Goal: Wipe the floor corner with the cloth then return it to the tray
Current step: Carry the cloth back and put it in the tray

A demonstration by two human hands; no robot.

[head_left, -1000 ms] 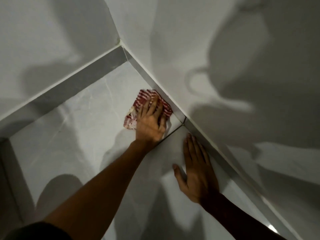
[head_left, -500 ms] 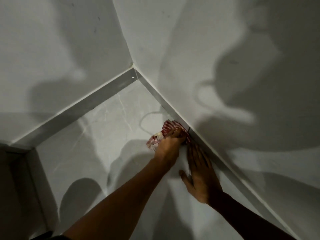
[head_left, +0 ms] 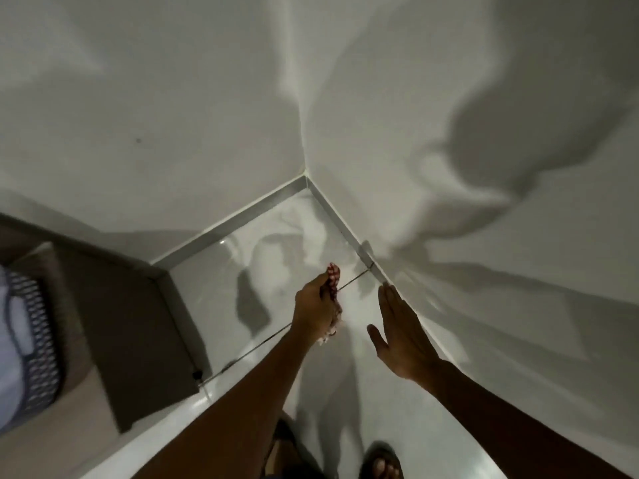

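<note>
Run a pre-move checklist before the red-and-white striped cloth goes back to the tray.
1. Red-and-white striped cloth gripped in left hand: ok.
2. Cloth bunched, nothing trailing on the glossy white tiled floor: cannot tell, a pale end hangs below the hand.
3. Right hand free and open: ok.
4. Tray located: cannot tell; only a dark perforated basket shows, at left.
5. Brown cabinet beside the left arm's path: ok, apart for now.

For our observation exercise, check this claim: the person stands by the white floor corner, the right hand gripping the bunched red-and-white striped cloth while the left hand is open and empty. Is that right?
One detail is wrong: the hands are swapped. The head view shows the left hand gripping the bunched red-and-white striped cloth, while the right hand is open and empty. The rest stands: the person is by the white floor corner.
</note>
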